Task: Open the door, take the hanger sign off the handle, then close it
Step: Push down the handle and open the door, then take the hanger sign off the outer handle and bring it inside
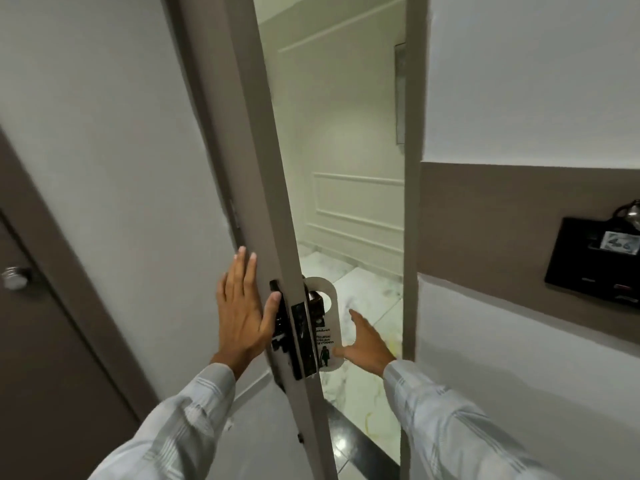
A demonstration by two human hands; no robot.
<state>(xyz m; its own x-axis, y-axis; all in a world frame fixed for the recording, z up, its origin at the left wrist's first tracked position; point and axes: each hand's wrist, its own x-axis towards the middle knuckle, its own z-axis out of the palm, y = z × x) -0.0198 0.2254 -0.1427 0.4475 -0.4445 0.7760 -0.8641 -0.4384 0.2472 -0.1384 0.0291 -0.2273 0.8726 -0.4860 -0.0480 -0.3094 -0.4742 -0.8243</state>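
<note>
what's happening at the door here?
A person has the door partly open. Their left hand is flat against its inner face, beside the black lock. The right hand, open, reaches around the door's edge to the hanger sign, which hangs on the outer handle. The thumb seems to touch the sign's lower part; it is not off yet.

Hanger sign (pixel 323 327) on the outer door handle: dark print, seen at an angle, reads roughly "Please clean my room", with a small figure below. White paper slip (pixel 620 242) on the black wall holder (pixel 588 261): handwritten "46".
</note>
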